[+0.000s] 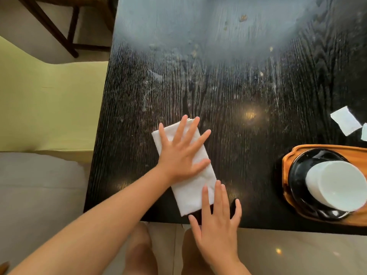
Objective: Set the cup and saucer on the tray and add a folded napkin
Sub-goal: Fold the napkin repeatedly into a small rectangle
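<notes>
— While the left hand (181, 153) lies flat with fingers spread on the folded napkin (190, 187), where is the right hand (215, 221)?
— Open too, fingertips on the napkin's near end, gripping nothing.
— And the cup (335, 185)?
— On its saucer (297, 175) in the tray (286, 161), well apart on the table (228, 86).

Both hands flat, fingers spread

The left hand (181, 153) presses palm-down, arm stretched forward; the right hand (215, 223) lies flat nearer the body, fingertips (218, 184) pointing away.
</notes>
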Available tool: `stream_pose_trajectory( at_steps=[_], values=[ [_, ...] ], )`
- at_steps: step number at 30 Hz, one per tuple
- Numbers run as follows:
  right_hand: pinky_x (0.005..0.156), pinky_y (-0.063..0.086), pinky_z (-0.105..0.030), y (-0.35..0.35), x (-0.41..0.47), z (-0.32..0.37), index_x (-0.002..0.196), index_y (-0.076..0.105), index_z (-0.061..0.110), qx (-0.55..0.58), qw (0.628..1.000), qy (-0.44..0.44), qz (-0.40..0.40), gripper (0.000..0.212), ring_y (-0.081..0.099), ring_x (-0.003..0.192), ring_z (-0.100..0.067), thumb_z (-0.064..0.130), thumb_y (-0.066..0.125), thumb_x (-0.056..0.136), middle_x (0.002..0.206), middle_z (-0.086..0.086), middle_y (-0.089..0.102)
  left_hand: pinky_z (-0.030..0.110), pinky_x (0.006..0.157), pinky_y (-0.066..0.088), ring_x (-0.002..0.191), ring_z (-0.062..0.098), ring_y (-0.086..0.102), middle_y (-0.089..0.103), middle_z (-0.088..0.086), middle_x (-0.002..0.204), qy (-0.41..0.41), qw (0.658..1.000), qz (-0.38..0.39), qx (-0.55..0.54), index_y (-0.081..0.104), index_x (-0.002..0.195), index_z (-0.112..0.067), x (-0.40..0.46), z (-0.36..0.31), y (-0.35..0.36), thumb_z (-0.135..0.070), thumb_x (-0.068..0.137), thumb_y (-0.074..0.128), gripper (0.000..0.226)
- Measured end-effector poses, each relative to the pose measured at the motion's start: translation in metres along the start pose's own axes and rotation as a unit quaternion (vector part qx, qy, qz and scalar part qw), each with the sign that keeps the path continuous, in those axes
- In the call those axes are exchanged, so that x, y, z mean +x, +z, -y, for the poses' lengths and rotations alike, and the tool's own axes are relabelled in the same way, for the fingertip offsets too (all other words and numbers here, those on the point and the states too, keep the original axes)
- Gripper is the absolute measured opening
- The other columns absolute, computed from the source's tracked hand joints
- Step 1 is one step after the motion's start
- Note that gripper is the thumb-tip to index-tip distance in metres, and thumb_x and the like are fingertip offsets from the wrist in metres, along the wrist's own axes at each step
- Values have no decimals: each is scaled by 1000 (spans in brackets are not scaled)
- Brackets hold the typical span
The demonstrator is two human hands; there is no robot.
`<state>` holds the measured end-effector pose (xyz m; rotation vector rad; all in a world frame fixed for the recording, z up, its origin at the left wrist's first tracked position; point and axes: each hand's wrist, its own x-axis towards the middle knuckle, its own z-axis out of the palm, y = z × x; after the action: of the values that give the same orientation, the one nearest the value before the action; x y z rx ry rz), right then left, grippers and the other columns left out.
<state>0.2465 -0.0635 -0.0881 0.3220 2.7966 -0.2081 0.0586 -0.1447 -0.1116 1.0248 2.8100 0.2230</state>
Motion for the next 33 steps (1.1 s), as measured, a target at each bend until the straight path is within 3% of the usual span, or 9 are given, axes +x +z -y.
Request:
stream_pose_trajectory(
  at_steps=[3,10,15,19,21,26,29,31,33],
  values=[
    [102,21,-59,2,-8,0,140,35,16,-4,999,-37,-16,69,24,137,-34,50,38,81,148,-22,28,76,100,1,144,31,4,15,5,157,77,997,17,11,26,144,-36,5,4,-3,-67,80,34,71],
    [96,27,-55,-5,10,-21,116,60,29,25,974,-164,-154,38,46,110,-25,28,53,78,119,-8,44,71,105,3,145,29,1,13,8,157,212,975,52,43,20,146,-33,18,18,-11,-65,82,36,73],
    [96,32,-49,-8,24,-33,106,64,27,0,952,-240,-190,34,49,106,-23,20,70,74,111,-4,49,65,110,1,145,25,1,9,9,157,140,987,19,-76,15,148,-22,-13,21,-31,-56,87,35,72],
    [92,34,-44,-10,30,-36,101,65,23,-15,938,-281,-204,30,52,100,-20,21,73,72,98,2,66,46,117,10,139,18,28,42,7,145,140,979,41,-142,34,141,-11,-89,35,-32,-40,85,46,65],
    [92,35,-44,-11,32,-39,99,65,21,-23,929,-301,-212,27,52,98,-19,18,73,73,94,3,68,36,117,13,139,19,30,42,9,145,151,974,70,-153,35,141,-9,-114,43,-28,-34,81,50,67],
    [93,38,-40,-20,38,-35,87,65,18,4,925,-324,-197,10,59,82,-18,14,66,78,83,3,66,37,116,14,142,14,22,32,3,150,158,975,90,-131,34,142,-12,-120,49,-28,-31,73,54,75],
    [73,49,-33,-29,48,-28,76,64,13,73,929,-326,-159,10,56,69,-19,11,60,84,73,-2,62,37,115,19,139,16,30,39,2,147,140,979,81,-122,39,140,-12,-118,46,-24,-27,75,54,68],
    [63,51,-30,-36,51,-28,80,65,10,118,930,-321,-136,9,56,70,-19,11,58,86,76,-4,63,34,113,25,133,20,39,47,6,141,131,982,61,-119,45,135,-9,-116,42,-20,-23,78,51,59],
    [68,51,-23,-43,47,-29,86,67,8,152,931,-305,-130,12,58,76,-17,13,56,87,82,-4,65,34,111,27,130,22,43,49,10,138,116,985,34,-123,49,131,-5,-112,37,-17,-19,81,47,52]
  ],
)
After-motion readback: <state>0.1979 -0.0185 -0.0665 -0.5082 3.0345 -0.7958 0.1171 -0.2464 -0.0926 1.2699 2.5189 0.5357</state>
